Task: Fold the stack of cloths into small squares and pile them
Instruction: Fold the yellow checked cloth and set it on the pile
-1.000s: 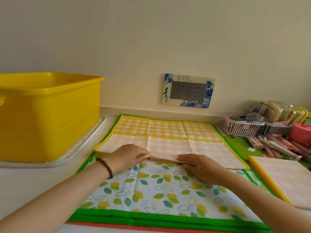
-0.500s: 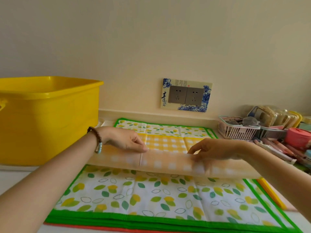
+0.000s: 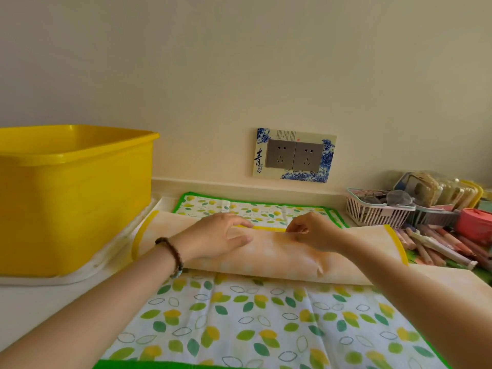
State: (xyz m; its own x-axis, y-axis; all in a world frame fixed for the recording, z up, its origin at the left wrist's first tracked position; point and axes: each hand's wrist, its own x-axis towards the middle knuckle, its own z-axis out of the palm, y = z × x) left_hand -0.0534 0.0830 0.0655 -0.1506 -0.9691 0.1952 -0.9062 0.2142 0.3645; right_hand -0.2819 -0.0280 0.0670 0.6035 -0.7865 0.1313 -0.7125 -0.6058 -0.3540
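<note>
An orange checked cloth with a yellow border (image 3: 269,258) lies folded into a long band across the stack of spread cloths. The top cloth of that stack is white with green and yellow leaves and a green border (image 3: 239,320). My left hand (image 3: 217,237) rests on the band left of its middle, thumb and fingers pinching its far edge. My right hand (image 3: 311,231) pinches the same far edge just right of centre. A previously folded orange cloth (image 3: 452,276) shows partly behind my right forearm.
A big yellow tub (image 3: 72,198) stands on a white tray at the left. At the right are a white basket (image 3: 378,211), a pink container (image 3: 475,226) and several crayon-like sticks (image 3: 436,246). A wall socket plate (image 3: 294,155) sits behind.
Both hands lifted the near edge of the orange cloth and carried it away from me, folding it over into a narrower band. The leaf cloth beneath is now uncovered in front.
</note>
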